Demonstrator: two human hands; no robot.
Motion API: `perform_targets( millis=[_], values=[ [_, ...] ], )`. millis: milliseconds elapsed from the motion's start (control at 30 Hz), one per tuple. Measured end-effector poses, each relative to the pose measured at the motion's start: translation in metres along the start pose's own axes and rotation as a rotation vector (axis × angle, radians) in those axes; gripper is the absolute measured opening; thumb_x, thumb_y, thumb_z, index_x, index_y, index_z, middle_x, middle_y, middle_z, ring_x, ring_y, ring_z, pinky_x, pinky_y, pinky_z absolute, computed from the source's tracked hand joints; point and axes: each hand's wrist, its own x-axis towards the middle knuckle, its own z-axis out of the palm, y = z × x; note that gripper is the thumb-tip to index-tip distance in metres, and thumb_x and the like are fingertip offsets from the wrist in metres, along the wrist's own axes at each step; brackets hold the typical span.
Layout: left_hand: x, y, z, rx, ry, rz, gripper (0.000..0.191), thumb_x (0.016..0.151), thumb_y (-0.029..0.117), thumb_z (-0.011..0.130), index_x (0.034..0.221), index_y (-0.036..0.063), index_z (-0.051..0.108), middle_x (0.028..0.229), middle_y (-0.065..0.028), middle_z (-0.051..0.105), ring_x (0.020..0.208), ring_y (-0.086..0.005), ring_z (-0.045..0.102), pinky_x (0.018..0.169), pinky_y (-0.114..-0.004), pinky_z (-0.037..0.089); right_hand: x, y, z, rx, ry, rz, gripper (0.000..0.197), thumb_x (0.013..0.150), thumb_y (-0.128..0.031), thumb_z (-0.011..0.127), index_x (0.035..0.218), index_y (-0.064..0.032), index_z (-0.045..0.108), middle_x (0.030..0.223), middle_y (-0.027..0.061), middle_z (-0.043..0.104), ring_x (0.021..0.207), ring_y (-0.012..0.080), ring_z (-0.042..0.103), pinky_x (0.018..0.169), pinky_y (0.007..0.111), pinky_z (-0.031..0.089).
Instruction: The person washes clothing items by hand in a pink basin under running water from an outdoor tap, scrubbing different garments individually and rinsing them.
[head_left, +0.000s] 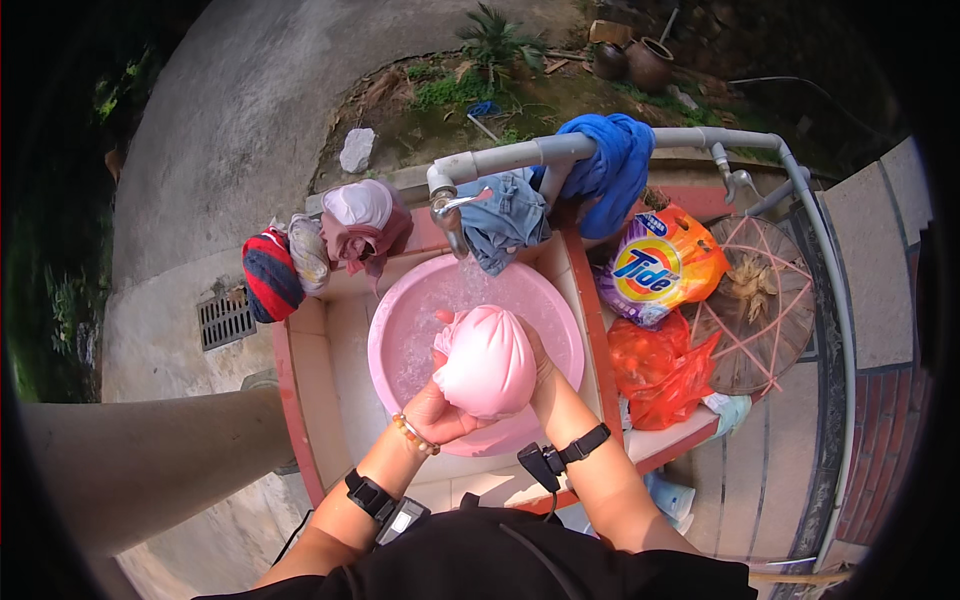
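Observation:
A bunched pink cloth (487, 361), rounded and smooth on top, is held between both hands above a pink plastic basin (379, 330). My left hand (442, 405) cups it from the left and below, with some gathered folds near the fingers. My right hand (538, 358) grips its right side, its fingers partly hidden behind the cloth. Water runs from a metal tap (450, 221) into the basin, where the water is bubbly. The basin stands in a tiled sink (345, 375) with a red rim.
Rolled clothes (274, 274) and a mauve garment (360, 225) lie on the left ledge. Denim (506, 217) and a blue cloth (611, 165) hang by the grey pipe. At right are a Tide bag (660, 262), a red plastic bag (660, 367) and a woven hat (765, 315).

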Motion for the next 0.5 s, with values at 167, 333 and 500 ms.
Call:
perform_targets(
  millis=[167, 333, 500],
  values=[
    [-0.016, 0.006, -0.011, 0.246, -0.111, 0.051, 0.087, 0.066, 0.049, 0.079, 0.136, 0.0135, 0.042, 0.134, -0.0084, 0.046, 0.12, -0.0261, 0.048, 0.098, -0.045, 0.042, 0.021, -0.02, -0.035, -0.622, 0.088, -0.079, 0.035, 0.082, -0.024, 0.06, 0.106, 0.0016, 0.061, 0.098, 0.0115, 0.066, 0.087, 0.0202, 0.065, 0.08, 0.033, 0.053],
    [0.003, 0.023, -0.019, 0.831, 0.057, 0.22, 0.088, 0.07, 0.052, 0.077, 0.133, 0.0027, 0.039, 0.128, -0.0092, 0.05, 0.116, -0.0174, 0.05, 0.097, -0.032, 0.042, 0.049, -0.006, -0.027, -0.999, 0.384, -0.069, 0.027, 0.077, -0.018, 0.065, 0.096, 0.0005, 0.062, 0.092, 0.0124, 0.066, 0.08, 0.0217, 0.065, 0.072, 0.035, 0.052],
    [0.027, 0.02, -0.048, 1.304, 0.453, 0.493, 0.071, 0.074, 0.031, 0.068, 0.13, -0.0016, 0.04, 0.114, -0.0137, 0.059, 0.106, -0.0258, 0.056, 0.093, -0.036, 0.043, 0.072, 0.005, -0.04, -1.67, 0.569, -0.308, 0.035, 0.072, -0.033, 0.068, 0.093, -0.0062, 0.061, 0.091, 0.0186, 0.066, 0.081, 0.0336, 0.065, 0.072, 0.042, 0.051]
  ],
)
